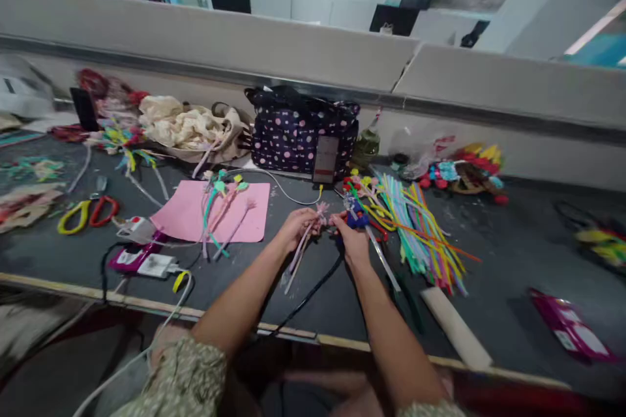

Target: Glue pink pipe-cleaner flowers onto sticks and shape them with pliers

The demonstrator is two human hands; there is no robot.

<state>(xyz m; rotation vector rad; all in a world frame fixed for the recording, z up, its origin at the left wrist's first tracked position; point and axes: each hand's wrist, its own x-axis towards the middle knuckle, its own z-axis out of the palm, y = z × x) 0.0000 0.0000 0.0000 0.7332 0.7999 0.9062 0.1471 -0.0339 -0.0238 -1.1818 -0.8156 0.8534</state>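
My left hand [298, 229] is closed around a pink pipe-cleaner flower [321, 210], whose thin stems [299, 254] hang down toward me. Close by on the right, my right hand [353, 241] pinches a small pink pipe-cleaner piece at its fingertips, partly hidden by the fingers. A blue glue gun [358, 215] lies just beyond my right hand, with a clear glue stick [384, 259] jutting from its back. To the left, more pipe-cleaner flowers [235, 187] rest on a pink sheet [186, 202].
A bundle of coloured pipe cleaners [420, 228] lies to the right, near a pale roll [457, 326]. Scissors [90, 212] and a power strip [144, 260] are on the left. A phone [325, 159] leans on a dotted bag [298, 130]. A black cord [313, 293] crosses the table edge.
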